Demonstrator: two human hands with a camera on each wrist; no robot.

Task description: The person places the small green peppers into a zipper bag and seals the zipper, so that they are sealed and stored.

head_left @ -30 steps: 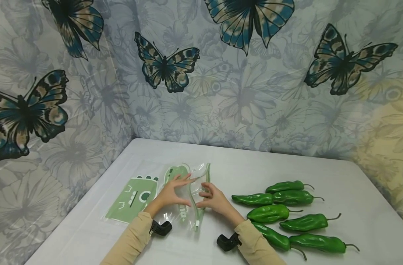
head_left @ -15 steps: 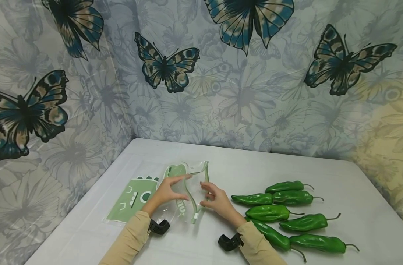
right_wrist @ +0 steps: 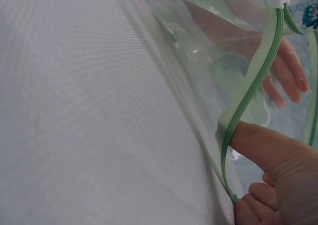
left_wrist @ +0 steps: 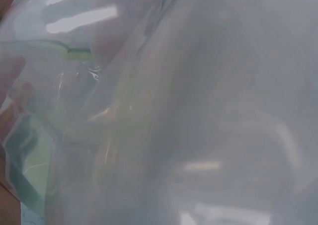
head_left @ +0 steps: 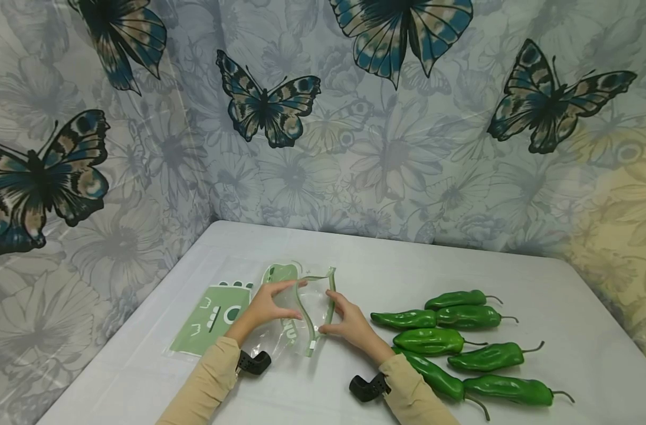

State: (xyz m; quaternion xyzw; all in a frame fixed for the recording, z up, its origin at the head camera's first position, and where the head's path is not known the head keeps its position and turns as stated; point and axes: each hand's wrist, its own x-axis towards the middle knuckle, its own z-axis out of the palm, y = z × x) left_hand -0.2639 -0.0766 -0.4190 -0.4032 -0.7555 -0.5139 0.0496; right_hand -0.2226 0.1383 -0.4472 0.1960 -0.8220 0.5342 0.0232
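Above a white table [head_left: 386, 254], left hand [head_left: 265, 304] arches against the bag [head_left: 291, 332], fingers spread; right hand [head_left: 353, 323] pinches its rim [right_wrist: 251, 78].

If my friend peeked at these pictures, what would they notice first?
Probably the big, dark-winged butterflies across the patterned backdrop, because they stand out so boldly. Next might come the shiny green peppers on the right side of the white table. Then perhaps the clear bag with green edging, left of the peppers, its mouth open.
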